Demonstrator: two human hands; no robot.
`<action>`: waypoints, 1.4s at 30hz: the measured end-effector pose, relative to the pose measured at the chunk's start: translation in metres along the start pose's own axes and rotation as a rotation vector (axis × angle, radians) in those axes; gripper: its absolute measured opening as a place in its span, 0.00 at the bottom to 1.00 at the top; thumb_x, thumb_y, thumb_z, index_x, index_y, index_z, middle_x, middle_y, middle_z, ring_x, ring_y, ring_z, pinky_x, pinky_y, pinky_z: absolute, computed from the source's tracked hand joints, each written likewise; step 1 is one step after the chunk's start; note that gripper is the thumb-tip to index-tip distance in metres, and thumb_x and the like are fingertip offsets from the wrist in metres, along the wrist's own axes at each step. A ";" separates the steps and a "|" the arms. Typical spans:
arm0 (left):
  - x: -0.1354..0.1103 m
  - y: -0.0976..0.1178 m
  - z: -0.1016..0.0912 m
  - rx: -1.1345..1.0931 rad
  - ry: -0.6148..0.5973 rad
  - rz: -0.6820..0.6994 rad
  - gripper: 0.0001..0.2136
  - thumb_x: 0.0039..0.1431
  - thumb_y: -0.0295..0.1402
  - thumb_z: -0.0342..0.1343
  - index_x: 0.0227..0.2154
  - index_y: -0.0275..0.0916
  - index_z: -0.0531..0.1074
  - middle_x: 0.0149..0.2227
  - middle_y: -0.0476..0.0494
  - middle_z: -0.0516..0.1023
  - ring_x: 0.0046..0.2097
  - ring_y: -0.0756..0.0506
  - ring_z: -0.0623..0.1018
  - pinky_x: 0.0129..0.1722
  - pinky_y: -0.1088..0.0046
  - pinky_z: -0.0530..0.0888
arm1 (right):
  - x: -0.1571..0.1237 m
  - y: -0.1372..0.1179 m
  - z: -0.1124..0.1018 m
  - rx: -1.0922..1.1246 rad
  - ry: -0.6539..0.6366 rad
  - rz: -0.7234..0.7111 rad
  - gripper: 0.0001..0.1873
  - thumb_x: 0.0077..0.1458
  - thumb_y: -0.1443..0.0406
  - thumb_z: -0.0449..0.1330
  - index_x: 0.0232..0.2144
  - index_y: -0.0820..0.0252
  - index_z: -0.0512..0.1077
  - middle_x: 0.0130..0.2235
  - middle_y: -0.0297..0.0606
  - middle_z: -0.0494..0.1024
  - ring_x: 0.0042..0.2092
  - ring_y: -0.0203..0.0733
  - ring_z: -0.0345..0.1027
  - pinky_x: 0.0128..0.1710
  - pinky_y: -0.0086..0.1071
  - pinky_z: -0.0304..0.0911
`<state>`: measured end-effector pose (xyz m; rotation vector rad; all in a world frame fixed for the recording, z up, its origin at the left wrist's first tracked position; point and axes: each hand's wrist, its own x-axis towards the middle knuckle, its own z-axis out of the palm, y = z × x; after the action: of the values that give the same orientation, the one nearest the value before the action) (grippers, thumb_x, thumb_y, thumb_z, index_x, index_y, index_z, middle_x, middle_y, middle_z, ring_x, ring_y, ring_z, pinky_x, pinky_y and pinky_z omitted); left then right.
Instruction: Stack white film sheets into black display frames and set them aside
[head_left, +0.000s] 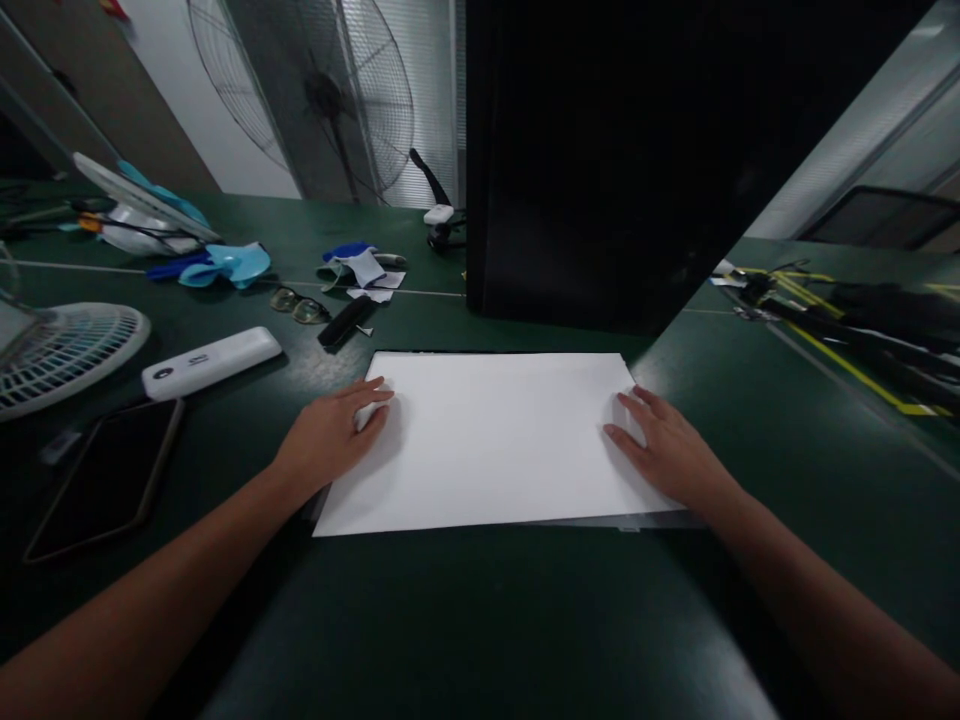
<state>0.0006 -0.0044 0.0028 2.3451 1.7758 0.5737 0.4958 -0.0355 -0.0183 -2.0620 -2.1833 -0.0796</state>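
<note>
A blank white sheet of paper (495, 440) lies flat on the dark green table, over something thin whose dark and greyish edges show at the back and front. My left hand (330, 432) rests at the sheet's left edge, fingers stretched out and slightly apart on the paper. At the right edge, my right hand (664, 448) lies with its fingers spread, the tips on the paper. Neither hand grips anything. What exactly is under the sheet is hidden.
Behind the paper stands a large black panel (600, 180). On the left are a phone (112, 480), a white oblong device (212, 362), a small fan (75, 350) and glasses (300, 305). Dark straps with yellow edging (847, 330) lie on the right.
</note>
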 end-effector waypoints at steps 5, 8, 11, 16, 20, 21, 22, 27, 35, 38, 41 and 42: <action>-0.001 0.000 0.007 -0.053 -0.007 0.011 0.28 0.71 0.52 0.46 0.61 0.40 0.77 0.69 0.40 0.73 0.70 0.32 0.72 0.71 0.48 0.67 | -0.003 -0.015 0.005 -0.033 -0.011 -0.008 0.46 0.72 0.41 0.36 0.73 0.70 0.60 0.74 0.57 0.54 0.75 0.63 0.48 0.74 0.58 0.51; -0.003 0.000 0.012 -0.066 -0.045 0.052 0.35 0.71 0.59 0.43 0.67 0.38 0.70 0.75 0.35 0.63 0.76 0.30 0.61 0.73 0.43 0.60 | -0.005 -0.019 0.008 -0.051 -0.023 -0.002 0.49 0.72 0.39 0.35 0.73 0.73 0.58 0.75 0.60 0.50 0.76 0.65 0.43 0.75 0.58 0.48; -0.005 0.000 0.015 -0.057 -0.103 0.071 0.41 0.69 0.66 0.41 0.70 0.38 0.66 0.77 0.32 0.56 0.78 0.26 0.50 0.74 0.37 0.54 | -0.008 -0.020 0.008 -0.064 -0.046 -0.003 0.52 0.71 0.37 0.34 0.74 0.75 0.56 0.75 0.62 0.48 0.77 0.66 0.38 0.75 0.57 0.46; -0.006 0.001 0.014 -0.056 -0.142 0.059 0.42 0.68 0.68 0.41 0.71 0.41 0.65 0.79 0.33 0.51 0.78 0.24 0.47 0.73 0.34 0.54 | -0.011 -0.017 0.003 -0.067 -0.093 -0.021 0.53 0.70 0.36 0.36 0.75 0.75 0.55 0.75 0.60 0.48 0.78 0.62 0.37 0.77 0.52 0.42; -0.007 0.002 0.013 -0.055 -0.160 0.048 0.41 0.69 0.67 0.42 0.70 0.42 0.67 0.78 0.33 0.51 0.78 0.25 0.47 0.73 0.36 0.55 | -0.011 -0.016 -0.001 -0.061 -0.140 -0.024 0.53 0.70 0.35 0.37 0.76 0.72 0.53 0.76 0.57 0.45 0.78 0.61 0.34 0.77 0.52 0.42; -0.007 0.002 0.013 -0.060 -0.161 0.041 0.41 0.69 0.67 0.42 0.71 0.42 0.66 0.79 0.33 0.51 0.78 0.25 0.47 0.72 0.36 0.56 | -0.012 -0.016 -0.002 -0.063 -0.151 -0.008 0.53 0.70 0.36 0.37 0.76 0.72 0.53 0.76 0.57 0.45 0.78 0.62 0.34 0.77 0.53 0.41; -0.007 0.001 0.013 -0.064 -0.158 0.036 0.40 0.69 0.67 0.43 0.71 0.43 0.66 0.79 0.33 0.51 0.78 0.25 0.47 0.72 0.35 0.56 | -0.012 -0.017 -0.003 -0.070 -0.151 0.014 0.53 0.69 0.35 0.38 0.76 0.73 0.54 0.76 0.58 0.45 0.78 0.64 0.34 0.77 0.54 0.41; -0.009 0.002 0.016 -0.078 -0.123 0.034 0.39 0.70 0.63 0.45 0.72 0.41 0.63 0.78 0.31 0.51 0.79 0.26 0.46 0.73 0.36 0.54 | -0.022 -0.032 -0.021 -0.023 0.019 -0.225 0.49 0.70 0.37 0.44 0.75 0.66 0.56 0.77 0.55 0.40 0.78 0.64 0.31 0.76 0.61 0.40; -0.010 0.009 0.016 -0.135 -0.076 -0.054 0.38 0.72 0.59 0.43 0.73 0.35 0.58 0.77 0.28 0.55 0.78 0.28 0.49 0.74 0.39 0.53 | -0.034 -0.064 -0.036 0.141 -0.054 -0.829 0.46 0.69 0.46 0.60 0.79 0.47 0.45 0.77 0.42 0.45 0.77 0.58 0.40 0.72 0.62 0.54; -0.010 0.013 0.012 -0.166 -0.098 -0.057 0.39 0.72 0.59 0.43 0.74 0.33 0.57 0.77 0.28 0.55 0.78 0.28 0.49 0.75 0.40 0.52 | -0.031 -0.064 -0.031 0.100 -0.063 -0.863 0.40 0.72 0.49 0.57 0.78 0.46 0.48 0.77 0.40 0.48 0.76 0.55 0.45 0.71 0.61 0.58; -0.010 0.016 0.006 -0.178 -0.092 -0.038 0.37 0.71 0.56 0.45 0.72 0.34 0.60 0.76 0.30 0.59 0.78 0.27 0.51 0.75 0.40 0.53 | -0.029 -0.063 -0.029 0.054 -0.056 -0.871 0.39 0.72 0.49 0.56 0.78 0.47 0.50 0.76 0.41 0.49 0.76 0.55 0.47 0.70 0.62 0.60; -0.009 0.017 0.004 -0.174 -0.087 -0.025 0.35 0.71 0.55 0.46 0.71 0.35 0.61 0.75 0.31 0.61 0.78 0.28 0.53 0.74 0.40 0.55 | -0.029 -0.063 -0.030 0.046 -0.048 -0.871 0.39 0.72 0.49 0.56 0.78 0.47 0.50 0.76 0.41 0.50 0.76 0.55 0.48 0.69 0.62 0.61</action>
<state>0.0151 -0.0177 0.0030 2.1944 1.6440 0.5876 0.4361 -0.0721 0.0106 -0.9561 -2.8875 -0.0640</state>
